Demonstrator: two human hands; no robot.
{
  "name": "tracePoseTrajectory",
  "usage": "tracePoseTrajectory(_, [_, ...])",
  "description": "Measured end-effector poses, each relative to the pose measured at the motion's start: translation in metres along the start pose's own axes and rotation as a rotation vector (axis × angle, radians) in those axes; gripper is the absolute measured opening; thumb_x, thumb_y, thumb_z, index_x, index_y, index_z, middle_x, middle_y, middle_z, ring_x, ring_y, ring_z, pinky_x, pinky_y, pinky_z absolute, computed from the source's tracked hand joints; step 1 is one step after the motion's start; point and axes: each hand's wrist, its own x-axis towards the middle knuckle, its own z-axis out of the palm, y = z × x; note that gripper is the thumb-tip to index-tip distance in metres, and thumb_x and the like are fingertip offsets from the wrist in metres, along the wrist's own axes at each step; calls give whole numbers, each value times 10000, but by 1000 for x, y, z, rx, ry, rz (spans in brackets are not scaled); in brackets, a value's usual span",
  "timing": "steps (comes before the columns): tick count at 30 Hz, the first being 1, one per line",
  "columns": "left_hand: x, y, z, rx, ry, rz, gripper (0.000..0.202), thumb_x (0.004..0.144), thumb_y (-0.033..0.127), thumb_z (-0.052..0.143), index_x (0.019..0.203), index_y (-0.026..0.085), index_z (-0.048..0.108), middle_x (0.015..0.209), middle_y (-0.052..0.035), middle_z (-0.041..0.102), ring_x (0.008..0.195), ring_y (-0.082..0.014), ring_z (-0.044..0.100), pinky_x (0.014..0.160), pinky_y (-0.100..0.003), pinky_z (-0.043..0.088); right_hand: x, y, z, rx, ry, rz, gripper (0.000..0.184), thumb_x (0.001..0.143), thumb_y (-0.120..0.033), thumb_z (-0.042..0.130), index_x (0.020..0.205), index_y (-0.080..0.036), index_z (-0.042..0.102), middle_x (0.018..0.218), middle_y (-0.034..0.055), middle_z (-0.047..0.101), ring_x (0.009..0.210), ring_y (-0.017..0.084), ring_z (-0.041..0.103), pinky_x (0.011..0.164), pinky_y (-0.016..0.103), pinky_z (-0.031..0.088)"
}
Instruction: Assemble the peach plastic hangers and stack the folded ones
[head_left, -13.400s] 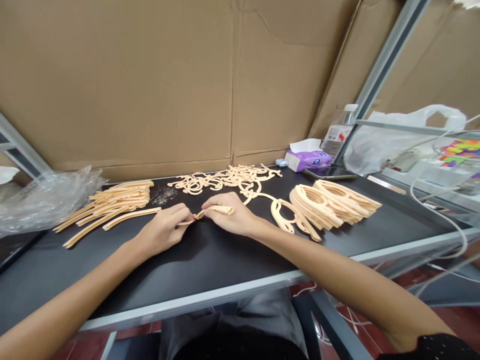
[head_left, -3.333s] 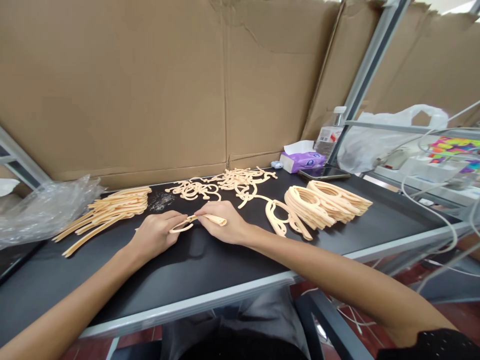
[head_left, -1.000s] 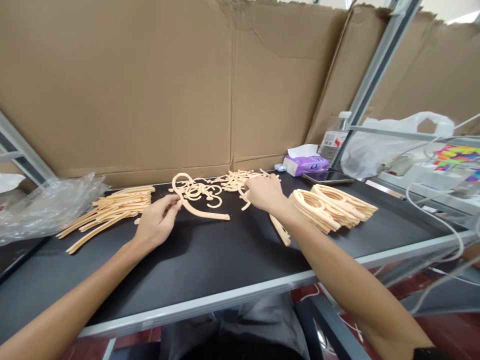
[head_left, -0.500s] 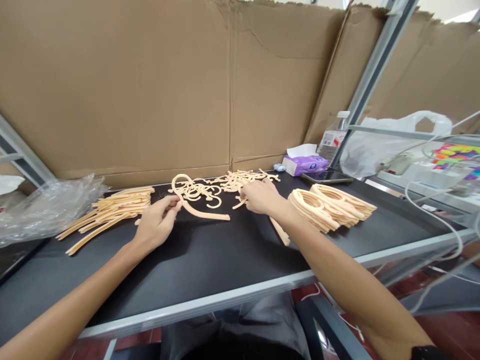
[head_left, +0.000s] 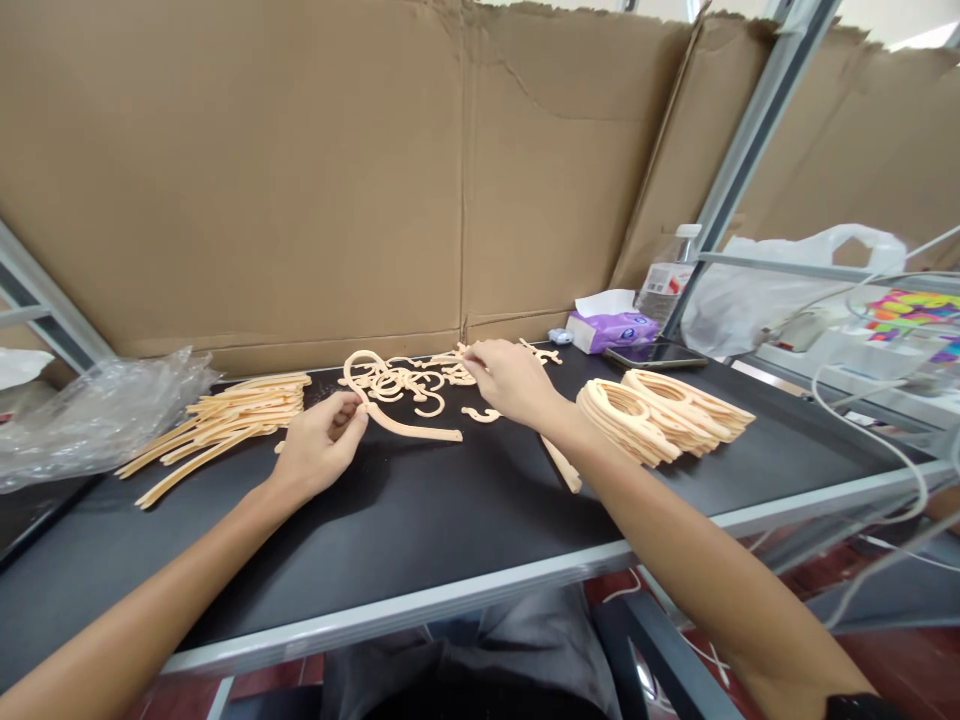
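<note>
My left hand pinches a beige clothes hanger part where its round loop meets a long curved arm. The arm of the part points right over the black table. My right hand is at the pile of small beige pieces at the back, its fingers bent down and drawn together. What is between those fingertips is hidden. Just below the right hand lies a small hook-shaped piece. Several open beige hooks lie behind the held part. Under my right wrist, a straight beige piece rests on the table.
Long beige strips are heaped at left beside clear plastic wrap. Stacked beige pieces with oval openings lie at right. Behind them are a purple tissue pack, a phone and a bottle. Cardboard walls the back.
My right hand has shifted up and slightly left, from beside the small hook-shaped piece to the pile. More of that piece now shows. My left hand still holds the hanger part in place.
</note>
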Motion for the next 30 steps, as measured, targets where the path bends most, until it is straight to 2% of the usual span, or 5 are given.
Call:
tracePoseTrajectory(4, [0,1,0,2,-8,-8,295,877,474,538,918,188,601,812,-52,692,721,-189,659,685,-307,550,1,-4,2,442,61,95,281,950,-207,477,1152,-183,671,804,22,714,727,152,643,726,272,459])
tracePoseTrajectory(8, [0,2,-1,2,-14,-16,284,875,467,544,895,189,597,809,-49,686,729,-189,657,705,-313,549,4,-7,5,611,-41,194,310,862,-81,467,945,-141,760,713,27,708,669,143,647,672,256,477])
tracePoseTrajectory(14, [0,2,-1,-11,-29,-13,274,879,453,546,895,185,597,788,-43,676,706,-182,648,692,-313,539,4,-9,9,540,0,179,357,734,11,537,956,-130,777,876,58,757,784,149,664,791,272,504])
tracePoseTrajectory(22, [0,4,-2,2,-28,-19,273,878,461,539,893,194,595,789,-41,686,713,-185,655,696,-312,543,1,-7,14,272,36,38,85,829,-199,657,788,-167,726,899,67,674,909,189,583,858,313,429])
tracePoseTrajectory(30, [2,4,-3,104,5,1,275,857,463,541,854,200,620,815,-45,695,750,-202,653,702,-310,531,-6,-10,23,280,-194,-22,121,901,-181,489,837,-175,592,767,22,633,676,142,529,625,240,350])
